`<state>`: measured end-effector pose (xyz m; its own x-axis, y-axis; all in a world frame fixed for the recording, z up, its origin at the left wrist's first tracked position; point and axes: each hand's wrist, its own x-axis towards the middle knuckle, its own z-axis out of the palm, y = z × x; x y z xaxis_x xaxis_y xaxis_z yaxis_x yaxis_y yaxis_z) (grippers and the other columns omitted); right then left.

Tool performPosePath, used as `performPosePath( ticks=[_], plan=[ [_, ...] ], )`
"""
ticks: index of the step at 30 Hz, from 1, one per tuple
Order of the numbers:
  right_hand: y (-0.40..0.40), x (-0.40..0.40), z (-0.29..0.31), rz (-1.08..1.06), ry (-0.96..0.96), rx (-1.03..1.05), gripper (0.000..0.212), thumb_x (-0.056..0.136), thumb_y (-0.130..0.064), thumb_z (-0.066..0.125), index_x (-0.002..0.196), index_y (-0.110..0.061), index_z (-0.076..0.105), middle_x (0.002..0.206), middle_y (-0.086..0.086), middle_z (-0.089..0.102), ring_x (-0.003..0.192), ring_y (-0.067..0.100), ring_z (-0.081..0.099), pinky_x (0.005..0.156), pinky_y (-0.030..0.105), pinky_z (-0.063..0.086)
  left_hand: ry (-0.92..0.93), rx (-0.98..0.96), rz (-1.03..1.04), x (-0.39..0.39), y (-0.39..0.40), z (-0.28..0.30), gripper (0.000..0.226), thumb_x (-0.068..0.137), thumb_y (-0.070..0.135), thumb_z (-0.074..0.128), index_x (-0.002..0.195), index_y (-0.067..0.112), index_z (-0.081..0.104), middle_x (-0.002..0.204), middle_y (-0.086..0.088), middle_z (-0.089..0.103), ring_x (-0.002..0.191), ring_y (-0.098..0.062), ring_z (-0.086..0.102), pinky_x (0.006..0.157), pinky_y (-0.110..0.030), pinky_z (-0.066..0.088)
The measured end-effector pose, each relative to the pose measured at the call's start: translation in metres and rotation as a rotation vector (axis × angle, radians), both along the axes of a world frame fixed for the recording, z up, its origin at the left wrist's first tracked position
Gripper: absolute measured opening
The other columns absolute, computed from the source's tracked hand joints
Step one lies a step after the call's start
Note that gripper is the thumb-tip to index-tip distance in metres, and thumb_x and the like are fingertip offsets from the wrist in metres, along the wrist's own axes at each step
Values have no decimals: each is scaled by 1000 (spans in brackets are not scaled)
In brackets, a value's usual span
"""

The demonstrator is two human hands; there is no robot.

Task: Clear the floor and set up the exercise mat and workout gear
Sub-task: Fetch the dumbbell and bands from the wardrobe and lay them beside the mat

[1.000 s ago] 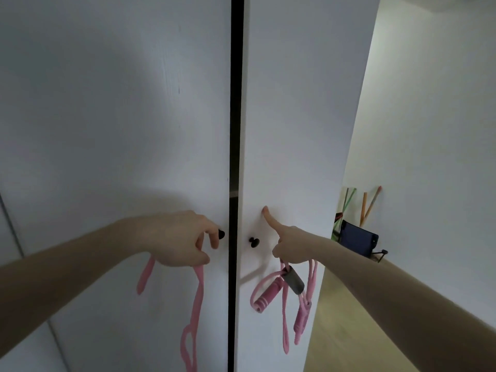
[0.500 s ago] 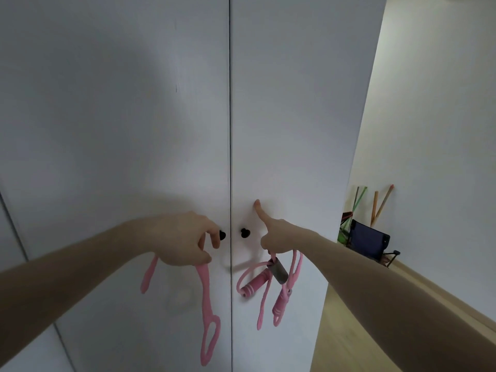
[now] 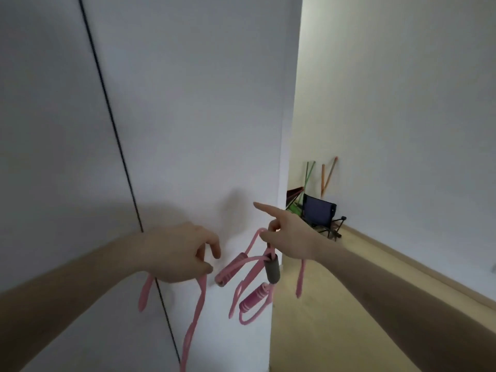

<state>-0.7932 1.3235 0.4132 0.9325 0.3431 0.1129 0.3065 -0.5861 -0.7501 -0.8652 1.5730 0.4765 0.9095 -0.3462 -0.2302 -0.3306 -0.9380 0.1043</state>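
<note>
Two bare forearms reach forward toward a tall white cabinet (image 3: 188, 116), whose closed doors fill the left and middle of the view. A thin dark seam between the doors (image 3: 115, 135) runs down at a slant.

The left hand (image 3: 179, 253) hovers just in front of the cabinet's right door, to the right of the seam. Its fingers curl down and pinch a pink resistance band (image 3: 200, 302). One short end of the band hangs below the wrist, across the seam; the longer loop drops from under the fingers down the door face to the bottom edge of the view.

The right hand (image 3: 288, 237) is close to the cabinet's right-hand corner. Its index finger points out toward the door, while the other fingers are closed around a second bundle, a pink resistance tube set (image 3: 252, 280). This bundle dangles directly beneath the hand, in front of the cabinet's corner: looped pink tubing, two ribbed pink handles and a grey foam sleeve (image 3: 272, 269). The loops are tangled, so exactly how they connect is hard to make out.

Past the cabinet's right side, a strip of pale wooden floor (image 3: 349, 291) leads to a far corner. There a small dark folding chair (image 3: 319, 213) stands with several coloured sticks (image 3: 328, 175) leaning on the white wall behind it.
</note>
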Motion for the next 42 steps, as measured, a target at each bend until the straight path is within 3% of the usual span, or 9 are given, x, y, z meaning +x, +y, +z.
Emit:
performPosePath(
  ticks=[8,12,18,20,22,26,28,37,42],
  plan=[
    [-198,-9,-56,-341,117,11,59,99,-27,64,152,-38,41,88,3,73,72,12,68,74,30,57,115,-70,-202,90,-170,-45,20,92,41,59,111,46,61,97,22,65,91,1,60,85,-25,51],
    [-281,-14,-82,-530,172,48,55,100,-24,64,149,-38,43,90,0,72,74,13,70,65,25,56,198,-142,-311,128,-261,-67,20,94,37,59,112,43,62,100,21,67,91,1,62,75,-17,46],
    [-409,-26,-135,-865,199,104,52,97,-20,65,145,-33,49,91,-1,70,62,8,59,58,20,48,329,-196,-467,193,-411,-115,23,95,33,57,116,42,61,109,16,67,100,0,62,93,-29,51],
    [-441,-31,-149,-969,232,141,52,97,-19,64,145,-32,49,91,0,70,60,7,57,56,19,48,371,-200,-524,211,-459,-130,23,98,29,56,119,38,60,110,13,68,86,3,64,76,-19,49],
    [-465,-35,-160,-1034,266,175,51,98,-17,62,145,-31,48,93,3,69,60,9,56,54,19,47,384,-210,-573,228,-498,-144,24,99,27,55,120,35,61,110,15,68,67,0,66,60,-17,49],
    [-513,-33,-184,-1204,313,216,51,98,-18,64,145,-31,48,97,2,69,76,14,68,64,17,52,517,-224,-653,271,-580,-181,29,95,25,56,122,34,60,112,13,68,64,-11,69,61,-23,53],
    [-534,-27,-197,-1294,341,258,50,97,-19,65,143,-30,49,97,3,71,66,8,63,59,19,50,637,-262,-666,292,-622,-199,34,90,16,56,120,30,61,112,5,69,59,-9,63,61,-26,52],
    [-600,-7,-226,-1676,401,383,46,99,-14,61,143,-20,50,85,4,77,45,1,55,42,15,40,934,-210,-745,352,-774,-255,59,78,-2,59,133,17,52,123,-8,58,71,-16,66,62,-27,53],
    [-645,-7,-237,-1802,450,522,56,96,-8,65,147,-20,45,89,1,77,65,15,70,50,21,51,991,-183,-822,362,-851,-271,70,78,-6,69,141,13,45,130,-10,53,91,-26,70,69,-27,59]
  ],
)
